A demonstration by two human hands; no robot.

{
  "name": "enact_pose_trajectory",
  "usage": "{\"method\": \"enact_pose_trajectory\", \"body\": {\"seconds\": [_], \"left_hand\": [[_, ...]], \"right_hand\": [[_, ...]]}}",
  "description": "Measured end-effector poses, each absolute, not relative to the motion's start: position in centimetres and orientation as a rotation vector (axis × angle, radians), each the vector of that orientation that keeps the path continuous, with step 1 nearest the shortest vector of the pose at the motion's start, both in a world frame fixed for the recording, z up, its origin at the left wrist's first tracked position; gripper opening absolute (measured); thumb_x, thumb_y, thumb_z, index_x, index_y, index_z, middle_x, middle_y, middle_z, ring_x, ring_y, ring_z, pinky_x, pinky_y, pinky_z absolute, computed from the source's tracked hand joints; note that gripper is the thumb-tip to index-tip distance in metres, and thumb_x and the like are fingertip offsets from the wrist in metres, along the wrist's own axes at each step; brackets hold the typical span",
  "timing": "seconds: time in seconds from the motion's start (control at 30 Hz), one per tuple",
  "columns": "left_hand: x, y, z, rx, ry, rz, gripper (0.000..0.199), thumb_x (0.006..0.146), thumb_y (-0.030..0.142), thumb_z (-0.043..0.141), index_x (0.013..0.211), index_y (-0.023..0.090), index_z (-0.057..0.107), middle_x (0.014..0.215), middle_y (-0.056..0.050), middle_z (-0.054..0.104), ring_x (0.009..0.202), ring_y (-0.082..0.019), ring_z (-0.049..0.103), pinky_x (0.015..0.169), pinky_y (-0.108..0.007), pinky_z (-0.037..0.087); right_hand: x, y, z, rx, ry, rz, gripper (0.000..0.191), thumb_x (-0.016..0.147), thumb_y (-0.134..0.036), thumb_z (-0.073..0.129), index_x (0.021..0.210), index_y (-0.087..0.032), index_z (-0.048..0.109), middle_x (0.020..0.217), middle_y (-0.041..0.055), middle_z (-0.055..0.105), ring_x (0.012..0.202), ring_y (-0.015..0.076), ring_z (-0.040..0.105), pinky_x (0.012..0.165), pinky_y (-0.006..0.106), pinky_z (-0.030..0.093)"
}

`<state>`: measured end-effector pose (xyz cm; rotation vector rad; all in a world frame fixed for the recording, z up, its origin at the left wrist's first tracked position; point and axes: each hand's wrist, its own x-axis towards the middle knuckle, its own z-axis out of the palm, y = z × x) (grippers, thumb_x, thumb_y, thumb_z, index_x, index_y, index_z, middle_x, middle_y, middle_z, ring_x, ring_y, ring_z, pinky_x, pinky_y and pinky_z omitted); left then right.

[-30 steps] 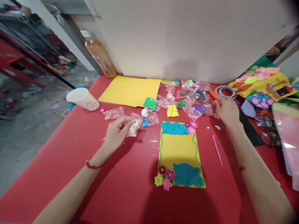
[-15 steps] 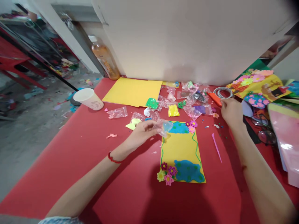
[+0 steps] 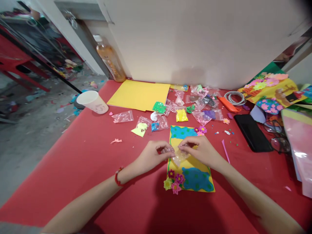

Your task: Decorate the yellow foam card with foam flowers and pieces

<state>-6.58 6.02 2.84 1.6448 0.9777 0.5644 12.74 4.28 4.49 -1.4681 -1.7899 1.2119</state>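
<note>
A clear plastic bag [image 3: 179,159] is pinched between my two hands over a yellow card [image 3: 174,142]. My left hand [image 3: 156,154] grips the bag's left side, its thumb and fingers closed. On the right side my right hand [image 3: 198,149] pinches the bag's upper edge. Blue clay patches with green dots, such as the lower one [image 3: 197,178], decorate the card. Clay flowers [image 3: 175,182] sit at its lower left corner, and pink flowers [image 3: 202,129] at its upper right. Part of the card is hidden under my right hand.
Bags of coloured clay, including a yellow one [image 3: 181,115], lie behind the card. A paper cup [image 3: 92,102] and a bottle [image 3: 110,61] stand at left. An orange cutter [image 3: 229,104], a phone [image 3: 253,133], glasses [image 3: 280,144] and a pink stick [image 3: 226,151] lie at right.
My right hand has come from the orange cutter at the right to the plastic bag and now pinches it. My left hand has moved slightly nearer me with the bag.
</note>
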Motion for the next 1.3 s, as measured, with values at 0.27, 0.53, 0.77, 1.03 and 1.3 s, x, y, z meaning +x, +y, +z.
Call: {"method": "enact_pose_trajectory", "body": {"seconds": [0.27,0.53,0.77,1.03,1.3], "left_hand": [[-11.3,7.4,4.5,2.003,1.26,0.668,0.021,0.085,0.033,0.049,0.076,0.018,0.06,0.065,0.0,0.064,0.056,-0.013,0.059,0.056,-0.023,0.045],[-14.5,14.8,2.4,2.625,1.66,0.476,0.021,0.087,0.028,0.045,0.102,0.017,0.055,0.094,-0.01,0.06,0.088,-0.024,0.059,0.077,-0.035,0.047],[-10.1,20.5,2.4,2.901,1.566,0.026,0.046,0.085,0.007,0.036,0.127,0.02,0.048,0.131,-0.017,0.047,0.117,-0.033,0.047,0.092,-0.048,0.039],[-8.6,22.3,1.5,2.818,1.509,-0.054,0.046,0.089,0.022,0.04,0.132,0.008,0.036,0.127,-0.024,0.046,0.118,-0.035,0.045,0.096,-0.047,0.037],[-8.6,24.9,1.4,2.699,1.404,-0.039,0.055,0.084,0.042,0.048,0.127,0.009,0.04,0.13,-0.021,0.043,0.117,-0.032,0.048,0.095,-0.042,0.042]], "right_hand": [[15.2,4.1,5.9,-1.544,-1.764,1.122,0.021,0.08,-0.031,0.053,0.069,-0.019,0.065,0.066,0.0011,0.069,0.059,0.0121,0.061,0.058,0.025,0.045],[17.9,3.7,5.6,-1.637,-1.683,1.07,0.026,0.083,-0.042,0.053,0.077,-0.02,0.066,0.074,0.0033,0.071,0.072,0.0179,0.067,0.065,0.028,0.051],[18.2,3.1,6.1,-1.637,-1.709,1.038,0.026,0.083,-0.041,0.053,0.073,-0.02,0.065,0.074,0.0034,0.071,0.071,0.0175,0.066,0.065,0.027,0.051],[19.4,1.9,6.1,-1.68,-1.612,1.058,0.028,0.083,-0.043,0.053,0.071,-0.02,0.065,0.069,0.0034,0.069,0.065,0.0177,0.064,0.064,0.029,0.05],[20.8,1.2,5.7,-1.725,-1.578,1.025,0.029,0.081,-0.044,0.054,0.074,-0.019,0.068,0.07,0.0042,0.07,0.063,0.0173,0.064,0.064,0.029,0.05]]}}
